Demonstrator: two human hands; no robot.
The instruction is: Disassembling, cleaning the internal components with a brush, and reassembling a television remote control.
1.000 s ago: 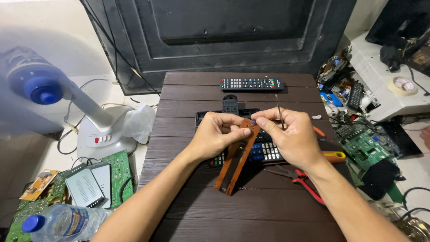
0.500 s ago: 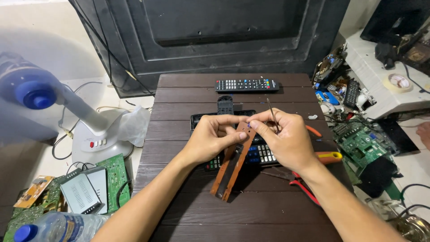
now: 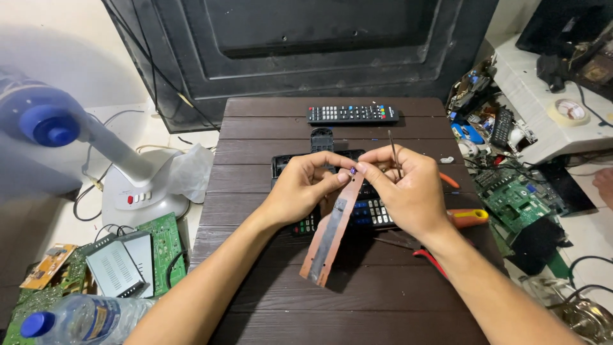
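Both of my hands meet over the middle of a dark wooden table (image 3: 268, 128). My left hand (image 3: 305, 186) and my right hand (image 3: 403, 191) pinch the top end of a long narrow brown circuit board (image 3: 331, 234), where a small purple part (image 3: 352, 170) sits. The board slants down toward me. Thin metal tweezers (image 3: 394, 153) stick up from my right hand as well. Under the hands lies an opened black remote control (image 3: 370, 211) with its buttons showing.
A second black remote (image 3: 352, 114) lies at the table's far edge. An orange-handled tool (image 3: 469, 218) and red-handled pliers (image 3: 429, 259) rest on the right. A white fan (image 3: 137, 191), green circuit boards (image 3: 165, 243) and a plastic bottle (image 3: 83, 316) sit left; electronic scrap (image 3: 517, 198) lies right.
My hands and the brown board have stayed together with only a slight shift of the fingers at its top end. The view has shifted slightly.
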